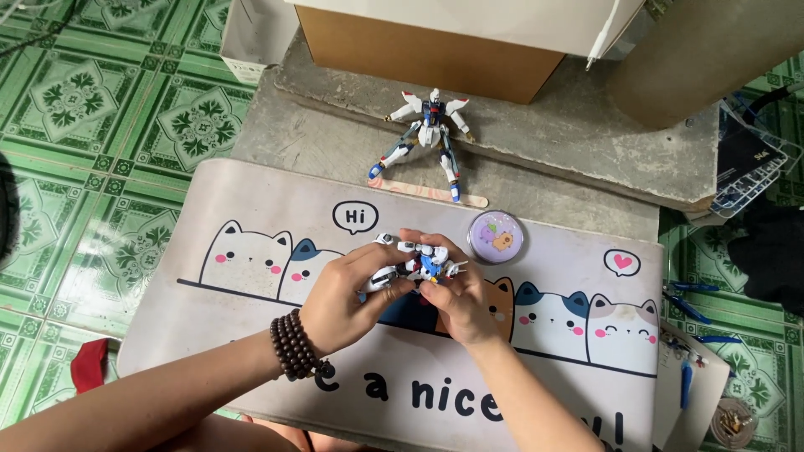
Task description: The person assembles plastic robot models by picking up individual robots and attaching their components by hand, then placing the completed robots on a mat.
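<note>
We hold a small white and blue robot model (416,266) between both hands, just above the cat-printed mat (251,209) that lies on the floor. Our left hand (347,297) has its grip closed around the model's left side, thumb and fingers wrapped on it; our right hand (456,293) pinches the other end, fingertips together on a small blue part. The model looks only partly put together: we see a torso with a few white limbs and loose-looking pieces, but the hands hide how much is attached. A finished robot figure (425,138) of the same colours stands well apart on the concrete slab (578,142), feet on a wooden stick (435,192). So we judge one figure done and this one mid-assembly. A round lilac tin (496,235) sits near our right hand, and blue-handled tools (687,301) lie at the mat's right edge.
</note>
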